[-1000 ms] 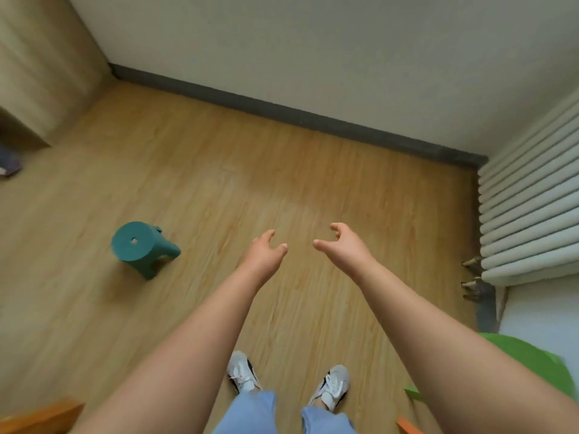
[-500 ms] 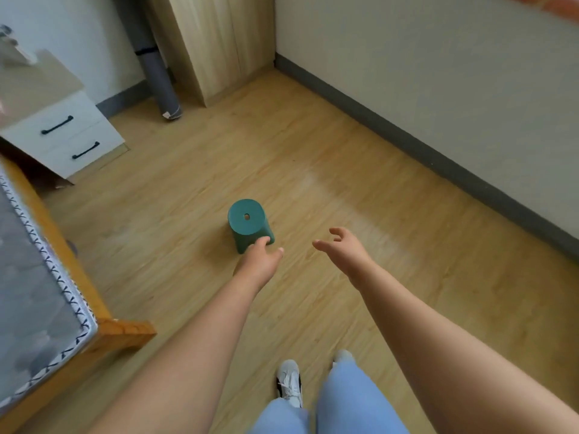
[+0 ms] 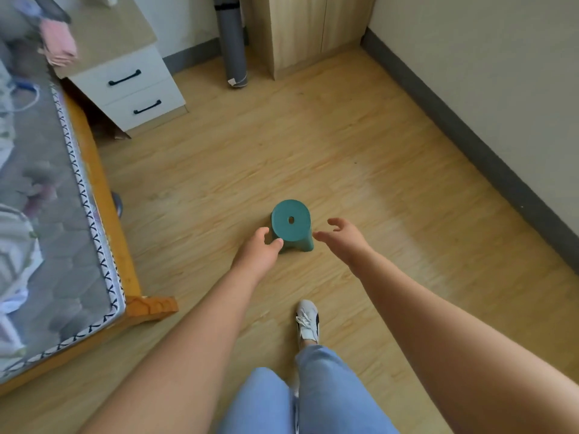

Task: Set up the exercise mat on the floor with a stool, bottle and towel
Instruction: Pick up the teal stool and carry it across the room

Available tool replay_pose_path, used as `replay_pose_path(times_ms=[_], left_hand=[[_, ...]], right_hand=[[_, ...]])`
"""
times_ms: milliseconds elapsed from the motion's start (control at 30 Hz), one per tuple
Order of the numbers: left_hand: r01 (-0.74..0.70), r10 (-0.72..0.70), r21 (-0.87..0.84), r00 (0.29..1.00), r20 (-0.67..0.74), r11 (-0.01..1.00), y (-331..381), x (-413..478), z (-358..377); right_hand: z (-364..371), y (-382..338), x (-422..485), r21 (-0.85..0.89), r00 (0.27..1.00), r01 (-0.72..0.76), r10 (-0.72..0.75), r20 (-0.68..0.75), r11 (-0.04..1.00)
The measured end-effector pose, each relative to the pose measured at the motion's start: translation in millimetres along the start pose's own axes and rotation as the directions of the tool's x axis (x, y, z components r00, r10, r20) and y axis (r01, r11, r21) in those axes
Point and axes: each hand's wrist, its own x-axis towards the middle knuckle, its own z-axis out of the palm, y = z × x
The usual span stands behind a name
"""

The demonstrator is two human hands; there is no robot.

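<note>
Swinging round, I've brought the stool [image 3: 291, 221] between my spread, empty left hand [image 3: 257, 252] and right hand [image 3: 344, 238], ready to grab.

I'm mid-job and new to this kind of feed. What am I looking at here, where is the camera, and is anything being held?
There is no machine here. These are a person's two bare arms, seen from one camera worn on the head, looking forward and down. The left hand and right hand reach out with relaxed fingers and hold nothing. Beyond them, a small green stool stands on the wooden floor. I cannot tell whether the left hand touches it. A grey roll, probably the mat, stands upright against the far wall. A bed and white drawers are on the left. I cannot make out a bottle.
</note>
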Motion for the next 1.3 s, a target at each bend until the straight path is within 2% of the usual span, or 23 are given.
replay_pose_path(times_ms=[367,667,900,1300], left_hand=[[0.065,-0.065,0.0,0.998,0.026,0.998,2.9,110.2,-22.4],[0.066,-0.079,0.097,0.988,0.135,0.993,-1.5,216.4,-20.8],[0.109,-0.126,0.118,0.98,0.153,0.987,-25.1,310.4,23.8],[0.198,-0.209,0.078,0.962,0.176,0.977,-100.5,462.8,152.5]], right_hand=[[34.4,-50.3,105.1,-0.075,0.995,-0.072,0.077,0.064,0.995],[63.7,-37.7,197.1,0.041,0.975,-0.223,0.223,-0.001,0.974],[93.1,0.4,294.1,0.071,0.958,-0.285,0.286,-0.002,0.956],[133.0,122.7,459.7,0.041,0.948,-0.315,0.316,-0.028,0.948]])
